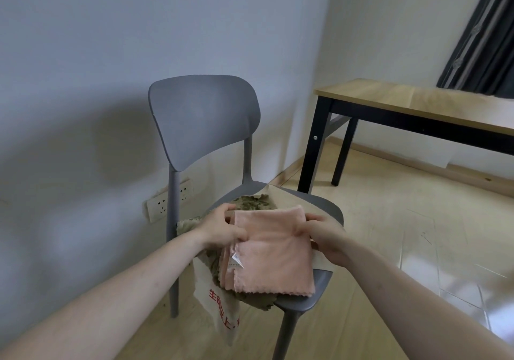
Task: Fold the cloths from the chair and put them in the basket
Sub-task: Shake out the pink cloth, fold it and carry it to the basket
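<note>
A pink cloth, folded over with a white label at its left edge, lies on the seat of a grey plastic chair. My left hand pinches its upper left edge. My right hand grips its upper right edge. Under the pink cloth lie an olive-green cloth and a beige cloth with red print that hangs off the seat's front left. No basket is in view.
A wooden table with black legs stands to the right of the chair, with a dark curtain behind it. The chair backs onto a white wall with a socket strip. Pale wood floor spreads to the right.
</note>
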The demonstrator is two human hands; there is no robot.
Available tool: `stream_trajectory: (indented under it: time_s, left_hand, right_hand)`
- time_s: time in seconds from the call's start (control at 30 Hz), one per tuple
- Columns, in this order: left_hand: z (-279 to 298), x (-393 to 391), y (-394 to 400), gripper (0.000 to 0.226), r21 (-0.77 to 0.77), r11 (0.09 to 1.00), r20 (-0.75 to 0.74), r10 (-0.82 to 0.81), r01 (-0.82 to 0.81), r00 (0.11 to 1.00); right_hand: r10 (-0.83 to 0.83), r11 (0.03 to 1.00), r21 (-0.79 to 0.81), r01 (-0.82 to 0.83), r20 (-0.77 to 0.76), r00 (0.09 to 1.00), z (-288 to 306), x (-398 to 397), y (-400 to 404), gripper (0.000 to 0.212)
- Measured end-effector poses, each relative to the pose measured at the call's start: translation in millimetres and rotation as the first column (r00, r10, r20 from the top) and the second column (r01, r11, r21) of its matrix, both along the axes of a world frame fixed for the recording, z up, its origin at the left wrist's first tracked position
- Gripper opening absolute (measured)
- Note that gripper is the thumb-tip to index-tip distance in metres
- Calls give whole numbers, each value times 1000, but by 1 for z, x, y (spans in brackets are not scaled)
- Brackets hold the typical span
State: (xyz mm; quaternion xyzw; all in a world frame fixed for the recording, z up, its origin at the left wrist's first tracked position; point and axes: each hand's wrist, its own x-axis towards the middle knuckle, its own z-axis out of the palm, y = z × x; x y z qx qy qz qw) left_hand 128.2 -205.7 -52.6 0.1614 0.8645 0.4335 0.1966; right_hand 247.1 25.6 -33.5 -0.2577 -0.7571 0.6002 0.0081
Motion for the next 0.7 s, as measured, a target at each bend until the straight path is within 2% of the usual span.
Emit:
stream_trajectory:
  time_s: [0.07,0.17,0.23,0.3,0.37,0.47,0.57,0.7]
  left_hand:
    - [-1,-6,1,98,68,997,18,30,-31,999]
    - [7,0,2,42,107,994,18,-23,21,1000]
    - [15,3,3,22,223,975,2,-16,15,1000]
    - [24,2,4,19,340,940,-64,39,-15,997]
    - [30,1,3,15,386,923,-162,69,-1,984]
    - [26,5,0,32,251,968,-335,105,-19,936]
    - [17,15,-7,35,101,994,-482,24,28,876]
    - [10,18,-20,33,78,993,-499,-42,93,866]
  right_hand:
    - [4,999,-51,-7,-43,999,2,-2,1,40]
    - [26,992,-116,-37,-95,995,6,-2,0,44]
    - [50,988,-139,-70,-145,988,10,-3,1,43]
    - [53,986,-142,-87,-224,973,14,-6,6,37]
    - [40,992,-105,-75,-302,953,17,-7,11,27]
    - [43,995,97,-11,-333,942,12,-3,17,20]
    - [129,946,323,-40,-259,957,0,5,19,16]
    - [180,921,374,-109,-161,970,-5,15,22,18]
